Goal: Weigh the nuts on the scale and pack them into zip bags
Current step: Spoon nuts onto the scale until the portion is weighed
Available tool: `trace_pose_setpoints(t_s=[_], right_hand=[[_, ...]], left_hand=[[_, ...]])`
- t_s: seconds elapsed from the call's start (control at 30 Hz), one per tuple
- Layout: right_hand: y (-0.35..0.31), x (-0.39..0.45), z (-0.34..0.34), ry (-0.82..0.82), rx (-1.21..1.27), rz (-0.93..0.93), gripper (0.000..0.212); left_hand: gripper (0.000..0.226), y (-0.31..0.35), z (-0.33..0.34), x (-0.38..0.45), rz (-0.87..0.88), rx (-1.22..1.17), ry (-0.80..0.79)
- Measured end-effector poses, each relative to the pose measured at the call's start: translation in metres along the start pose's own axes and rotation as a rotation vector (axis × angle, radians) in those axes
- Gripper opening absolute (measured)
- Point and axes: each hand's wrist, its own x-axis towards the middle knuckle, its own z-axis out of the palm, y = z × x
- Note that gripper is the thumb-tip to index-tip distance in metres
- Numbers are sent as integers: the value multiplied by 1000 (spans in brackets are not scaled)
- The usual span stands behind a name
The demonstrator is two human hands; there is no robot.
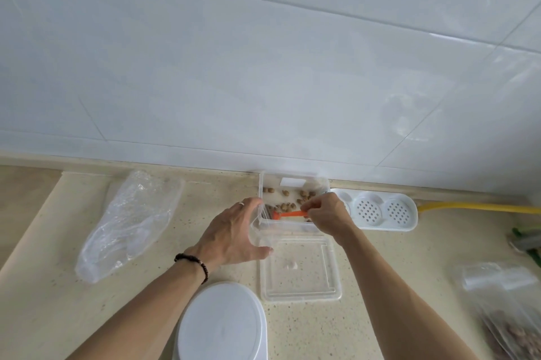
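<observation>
I was at the scooping step. The nuts (pixel 285 207) lay thinly over the floor of a clear tub (pixel 292 226) pushed against the counter's (pixel 52 315) back edge, under the tiled wall. My left hand (pixel 234 235) was spread around the tub's left near corner, thumb on its front wall, steadying it. My right hand (pixel 323 214) pinched the handle of an orange scoop (pixel 288 214) whose bowl lay low inside the tub among the nuts. The tub's lid (pixel 301 267) rested just in front of it, and the white scale (pixel 222 324) stood at the counter's near edge. Filled zip bags (pixel 512 327) lay at the right edge. Next, I judged, I had to gather a load and carry it level to the scale.
</observation>
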Motion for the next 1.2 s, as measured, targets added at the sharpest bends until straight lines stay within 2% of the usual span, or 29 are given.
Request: trace_pose_setpoints(t_s=[0.17,0.37,0.57,0.73,0.9,1.0,1.1,1.13,1.2], right_hand=[[4,-3,-6,-57,347,146,28],[12,-4,-12,-70,502,201,25],[20,-13,-22,3,688,221,25],[24,-27,-46,55,729,175,23],[10,-49,-70,86,589,-6,23],[-7,-62,-70,125,247,-188,26],[-24,-74,-60,178,-124,-535,26],[-26,-76,-57,186,-205,-634,27],[-26,-76,-56,211,-282,-710,29]], left_hand=[[91,0,1,0,-7,-12,4],[92,-1,1,2,-35,-64,19],[87,4,-7,6,-75,-155,31],[84,10,-9,10,-103,-207,69],[90,20,-10,18,-133,-178,112],[92,24,-8,21,-133,-198,144],[95,26,-6,22,-128,-196,133],[94,26,-6,22,-120,-188,131],[94,24,-5,22,-112,-165,123]])
